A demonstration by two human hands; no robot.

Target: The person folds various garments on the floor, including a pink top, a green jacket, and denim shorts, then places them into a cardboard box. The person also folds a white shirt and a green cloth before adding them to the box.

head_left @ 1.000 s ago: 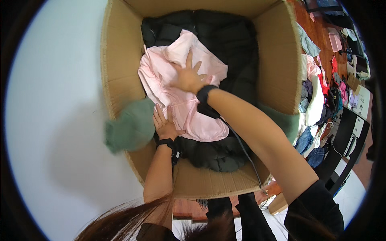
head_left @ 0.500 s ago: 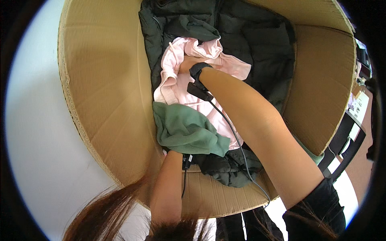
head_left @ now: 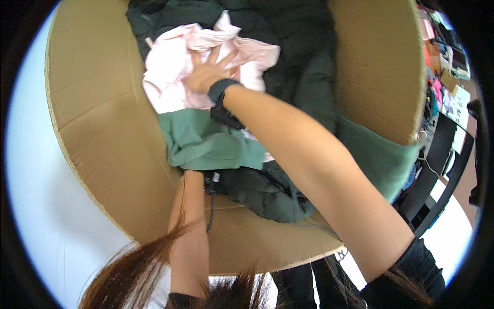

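Fingers spread wide, my right hand (head_left: 208, 74) presses on a crumpled pink garment (head_left: 167, 67) inside a large cardboard box (head_left: 98, 118). A black strap with a small dark device (head_left: 226, 116) circles that wrist. My left forearm (head_left: 189, 226) reaches over the near side of the box, and the left hand is hidden beneath a green garment (head_left: 206, 144) overlapping the pink one's near end. Whether it holds anything does not show. Dark, padded-looking clothing (head_left: 303, 56) lies under and behind the pink garment, with more dark fabric (head_left: 257, 193) toward the near wall.
Green fabric (head_left: 378, 159) hangs over the box's right edge. A cable (head_left: 211, 213) trails from my left wrist over the near wall. Black frame-like furniture (head_left: 437, 165) and a cluttered surface with colourful items (head_left: 440, 87) stand outside to the right. A pale surface (head_left: 36, 144) borders the left.
The view has shifted, so the box contents sit further left and higher. My right hand, earlier partly tucked into the pink garment's folds, now lies spread on top. More green fabric shows at right.
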